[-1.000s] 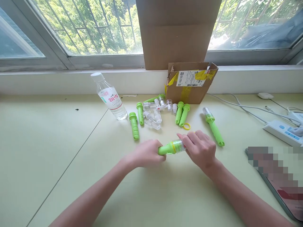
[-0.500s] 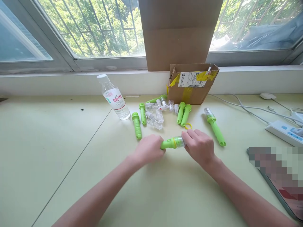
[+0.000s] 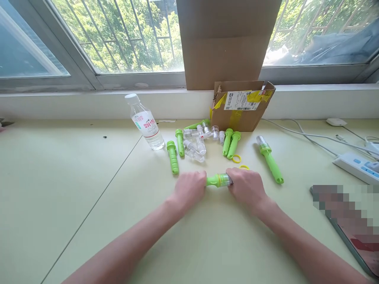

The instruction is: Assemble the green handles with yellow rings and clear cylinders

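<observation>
Left hand (image 3: 190, 190) clamps the handle (image 3: 212, 180); right hand (image 3: 246, 190) clamps the cap (image 3: 226, 180). Likely light, stiff, slick; grip left and right ends.

From my station I read the pale green tabletop (image 3: 59, 181) as a clock about its middle. A water bottle (image 3: 148, 127) stands at eleven, two green handles (image 3: 173, 158) beside it; clear plastic tubes (image 3: 194, 151) lie jumbled at twelve. I find a cardboard box (image 3: 220, 120) at one, a clear-capped green handle (image 3: 271, 163) at two, a power strip (image 3: 353, 167) at three, a phone (image 3: 365, 252) just past it.
</observation>
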{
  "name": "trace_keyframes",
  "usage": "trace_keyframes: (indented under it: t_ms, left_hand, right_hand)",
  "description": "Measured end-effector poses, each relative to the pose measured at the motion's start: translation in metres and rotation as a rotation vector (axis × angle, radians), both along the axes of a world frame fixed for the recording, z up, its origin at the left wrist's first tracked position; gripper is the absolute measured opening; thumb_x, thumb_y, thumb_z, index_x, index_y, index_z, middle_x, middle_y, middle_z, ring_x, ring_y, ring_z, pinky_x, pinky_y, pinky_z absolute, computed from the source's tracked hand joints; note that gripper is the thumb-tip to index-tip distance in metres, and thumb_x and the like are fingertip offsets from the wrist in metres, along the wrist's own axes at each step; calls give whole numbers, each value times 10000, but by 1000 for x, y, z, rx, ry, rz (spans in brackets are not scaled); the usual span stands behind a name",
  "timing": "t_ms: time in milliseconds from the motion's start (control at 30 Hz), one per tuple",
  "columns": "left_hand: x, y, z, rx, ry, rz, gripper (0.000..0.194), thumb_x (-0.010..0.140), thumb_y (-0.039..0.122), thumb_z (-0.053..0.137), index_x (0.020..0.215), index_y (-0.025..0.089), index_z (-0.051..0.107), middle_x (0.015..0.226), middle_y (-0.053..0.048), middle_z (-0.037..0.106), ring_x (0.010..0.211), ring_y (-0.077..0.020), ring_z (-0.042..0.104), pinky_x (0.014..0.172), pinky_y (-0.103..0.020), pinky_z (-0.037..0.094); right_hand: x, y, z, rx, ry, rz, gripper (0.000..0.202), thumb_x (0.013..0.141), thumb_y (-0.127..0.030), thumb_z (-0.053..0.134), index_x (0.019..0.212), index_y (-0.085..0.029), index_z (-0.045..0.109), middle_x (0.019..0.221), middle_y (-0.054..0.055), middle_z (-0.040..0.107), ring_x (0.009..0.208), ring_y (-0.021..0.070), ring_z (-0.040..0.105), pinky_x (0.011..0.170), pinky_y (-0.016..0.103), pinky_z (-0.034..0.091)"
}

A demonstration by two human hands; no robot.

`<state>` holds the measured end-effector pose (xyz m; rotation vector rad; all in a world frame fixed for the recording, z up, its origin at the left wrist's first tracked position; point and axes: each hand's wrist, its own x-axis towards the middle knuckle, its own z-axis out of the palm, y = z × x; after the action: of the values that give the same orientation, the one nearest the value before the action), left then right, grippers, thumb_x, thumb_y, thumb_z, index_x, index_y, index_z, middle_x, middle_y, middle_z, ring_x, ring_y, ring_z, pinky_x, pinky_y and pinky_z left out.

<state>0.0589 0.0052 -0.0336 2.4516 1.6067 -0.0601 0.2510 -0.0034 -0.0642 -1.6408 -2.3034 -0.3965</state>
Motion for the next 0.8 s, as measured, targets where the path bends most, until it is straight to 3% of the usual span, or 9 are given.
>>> trace_keyframes:
  t_ms: [67,167,200,267,433,500,633,733,800]
  left_hand:
    - [-4,4,9,-75,-16,-43,109,768,167,516,675,167,573,615,-43,602,549,-178,575,492,-257,361]
    - [-7,8,19,-308,-61,-172,279,772,360,584,564,175,565,508,11,561,442,-124,533,438,-225,346]
    - [-6,8,19,-304,-55,-145,282,762,361,587,552,174,568,502,11,559,441,-127,536,435,-226,344]
    - [-2,5,14,-194,-39,-61,200,787,256,515,629,164,596,568,-22,590,496,-162,571,443,-241,335]
    - [7,-7,-6,19,5,27,291,792,41,350,882,96,622,812,-169,652,751,-278,646,598,-331,412]
    - [7,-6,-5,15,-2,17,288,784,35,355,878,105,619,814,-161,656,757,-271,645,611,-330,416]
    - [1,8,13,-135,-53,-32,155,781,224,506,659,166,582,620,-46,621,551,-179,591,496,-254,385]
    - [2,13,22,-553,-143,-129,328,762,409,577,540,173,517,512,5,566,450,-126,535,451,-225,378]
    - [6,11,18,-386,-110,-15,248,748,337,557,565,178,504,543,0,559,483,-141,540,439,-232,347]
  right_hand:
    - [1,2,1,152,-3,31,168,714,-58,527,607,-186,509,544,-5,552,487,118,365,518,291,122]
    - [3,3,7,508,-17,112,238,816,-98,538,601,-193,502,519,-17,504,521,124,346,537,281,172]
    - [3,3,9,550,-29,120,240,813,-90,538,600,-192,500,518,-18,498,523,125,342,537,280,175]
    - [3,2,13,441,-45,89,207,751,-49,534,601,-189,502,535,-12,513,510,124,339,520,285,153]
    - [3,-1,14,-194,-25,-9,139,595,-81,551,557,-198,487,488,-19,503,428,114,272,490,290,90]
    - [4,0,12,-201,-23,-13,141,608,-76,544,564,-199,490,492,-21,512,428,115,280,491,290,90]
    - [5,3,12,301,-53,50,172,705,-48,543,614,-191,512,550,-18,545,497,122,361,504,282,135]
    - [6,5,16,639,-92,138,216,774,-86,586,603,-192,509,515,-26,509,523,123,354,534,272,187]
    - [7,5,19,611,-113,140,218,756,-67,578,592,-188,502,510,-24,507,510,119,343,527,273,175]
